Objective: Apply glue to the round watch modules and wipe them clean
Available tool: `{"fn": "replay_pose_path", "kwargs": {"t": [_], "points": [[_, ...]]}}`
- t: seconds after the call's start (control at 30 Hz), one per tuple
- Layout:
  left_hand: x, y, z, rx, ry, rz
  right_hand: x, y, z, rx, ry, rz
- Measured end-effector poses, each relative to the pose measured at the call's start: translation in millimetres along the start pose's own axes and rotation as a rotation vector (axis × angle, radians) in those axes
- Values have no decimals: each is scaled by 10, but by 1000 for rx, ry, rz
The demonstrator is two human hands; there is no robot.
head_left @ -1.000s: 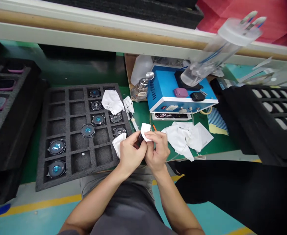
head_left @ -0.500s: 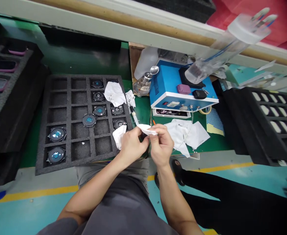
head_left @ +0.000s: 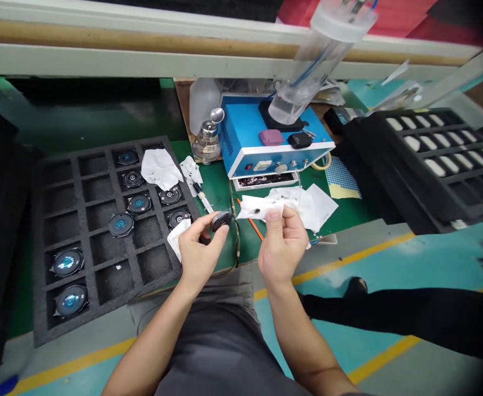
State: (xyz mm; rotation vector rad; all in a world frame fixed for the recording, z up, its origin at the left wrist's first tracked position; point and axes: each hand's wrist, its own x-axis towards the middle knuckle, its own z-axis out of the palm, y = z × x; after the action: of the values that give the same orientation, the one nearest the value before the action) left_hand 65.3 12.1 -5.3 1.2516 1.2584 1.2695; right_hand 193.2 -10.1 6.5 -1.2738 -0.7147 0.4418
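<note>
Between the thumb and fingers of my left hand (head_left: 200, 250) is a round black watch case (head_left: 221, 221), held up on edge. My right hand (head_left: 281, 245) pinches a white wiping cloth (head_left: 261, 208) that has a dark smudge on it. The cloth and the watch case are a short way apart. To the left lies a black foam tray (head_left: 101, 286) with square compartments, several of them holding round watch cases. One watch case (head_left: 121, 224) rests across the tray's dividers. A crumpled white cloth (head_left: 161, 168) and a folded white cloth (head_left: 178, 240) lie over the tray's right side.
Behind my hands stands a blue machine box (head_left: 278, 159) with a clear cylinder (head_left: 303, 77) above it. A glass pump bottle (head_left: 206, 144), a syringe (head_left: 203, 198) and white cloths (head_left: 319, 206) are on the green bench. Further right are stacked foam trays (head_left: 418, 192). A person's dark-clad leg (head_left: 389, 308) is nearby.
My hands have moved apart. The cloth has come away from the watch case, which now shows in my left hand. The view has shifted, and the nearby person's legs have changed position.
</note>
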Motion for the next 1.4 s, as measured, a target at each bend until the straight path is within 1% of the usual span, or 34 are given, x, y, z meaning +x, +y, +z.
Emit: {"fn": "replay_pose_path", "kwargs": {"t": [0.1, 0.17, 0.37, 0.5, 0.6, 0.73, 0.83, 0.9, 1.0, 1.07, 1.17, 1.23, 1.3, 1.4], "points": [[-16, -15, 2, 12, 19, 14, -60, -6, 61, -119, 28, -125], [-23, -14, 4, 24, 20, 35, -89, 11, 100, -153, 28, -190], [-26, 36, 16, 41, 28, 103, -194, 146, 163, -233, -96, -348], [-17, 41, 19, 61, 32, 170, -247, 172, 184, -294, -158, -404], [-17, 29, 13, 74, 41, 205, -268, 164, 196, -318, -170, -402], [-23, 27, -5, 68, 31, 174, -286, 165, 199, -335, -181, -365], [-26, 32, -16, 65, 28, 143, -306, 154, 209, -295, -187, -306], [-27, 32, -18, 69, 14, 138, -321, 121, 227, -239, -208, -224], [-21, 22, -14, 63, -10, 95, -302, 19, 259, -92, -239, -31], [-4, 15, -11, -25, 8, 26, -233, -67, 262, 31, -227, 79], [42, 35, -22, -292, 65, -100, -59, -178, 204, 147, -248, 182], [69, 86, -45, -453, 59, -194, 55, -219, 133, 160, -315, 243], [73, 164, -78, -542, 16, -268, 136, -231, 64, 137, -399, 289], [34, 293, -127, -567, -56, -286, 188, -222, 2, 97, -524, 340]]}}
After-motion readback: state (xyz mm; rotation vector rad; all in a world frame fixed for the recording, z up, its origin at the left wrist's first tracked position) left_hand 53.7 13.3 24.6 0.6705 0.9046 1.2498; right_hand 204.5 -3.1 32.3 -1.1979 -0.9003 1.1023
